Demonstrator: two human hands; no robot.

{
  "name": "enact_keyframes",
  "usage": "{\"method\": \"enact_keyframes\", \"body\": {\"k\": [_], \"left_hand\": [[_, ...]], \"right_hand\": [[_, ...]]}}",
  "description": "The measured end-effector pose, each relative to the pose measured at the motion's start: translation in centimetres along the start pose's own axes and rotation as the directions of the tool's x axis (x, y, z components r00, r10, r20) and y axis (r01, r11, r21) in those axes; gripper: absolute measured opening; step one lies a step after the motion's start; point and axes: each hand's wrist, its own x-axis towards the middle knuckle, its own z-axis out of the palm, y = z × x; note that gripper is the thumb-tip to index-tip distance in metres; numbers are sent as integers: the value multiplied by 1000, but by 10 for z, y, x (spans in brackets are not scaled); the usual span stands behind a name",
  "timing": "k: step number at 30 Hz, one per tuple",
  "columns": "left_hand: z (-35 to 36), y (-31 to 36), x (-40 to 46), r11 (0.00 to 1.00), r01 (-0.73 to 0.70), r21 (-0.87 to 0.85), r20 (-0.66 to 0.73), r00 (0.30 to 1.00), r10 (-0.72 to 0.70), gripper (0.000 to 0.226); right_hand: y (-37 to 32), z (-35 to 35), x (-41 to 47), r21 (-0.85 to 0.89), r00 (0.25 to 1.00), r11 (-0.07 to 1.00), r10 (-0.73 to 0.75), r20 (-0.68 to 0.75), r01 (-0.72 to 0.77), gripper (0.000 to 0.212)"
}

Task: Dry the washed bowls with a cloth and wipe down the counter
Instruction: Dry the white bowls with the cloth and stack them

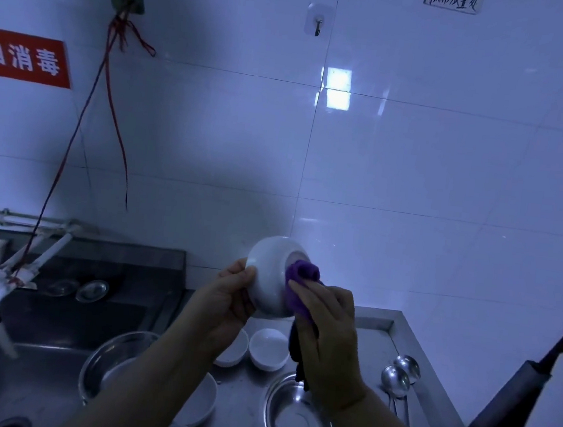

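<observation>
You have the white bowl lifted at the centre of the frame, tipped so its base faces the wall. Your left hand grips its rim, thumb on the outer wall and fingers curled out of sight on the far side. Your right hand clutches the purple cloth and presses it against the bowl's foot and lower wall; a dark tail of cloth hangs below your palm.

Judging by its glaze, the bowl is hard, smooth and likely slick while wet, and it would chip if it dropped on the steel counter, so keep the rim pinch firm and turn the bowl with the left hand only. The cloth is soft and bunches easily; wad it so your fingertips stay behind it.

Lower centre, 2 small white bowls sit upright beside a steel basin; 2 ladles lie at lower right.
</observation>
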Motion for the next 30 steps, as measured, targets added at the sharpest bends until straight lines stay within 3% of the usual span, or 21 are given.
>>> {"method": "enact_keyframes", "body": {"k": [3,15,21,27,30], "left_hand": [[-2,0,0,1000,24,4,-1,1000,-24,22],[25,-24,-8,997,71,30,1,997,-71,22],[29,-15,-9,968,81,-236,-49,994,-95,17],[28,-24,-11,944,89,-319,-101,987,-127,18],[25,-30,-11,945,117,-304,-55,989,-140,22]], "right_hand": [[20,-12,3,-61,998,996,-59,32,61,31],[1,0,33,-21,993,993,118,17,-118,40],[6,8,-7,-188,993,975,-122,4,120,34],[11,3,4,-35,987,991,124,-107,-128,37],[0,9,8,-125,996,991,46,-74,-55,36]]}}
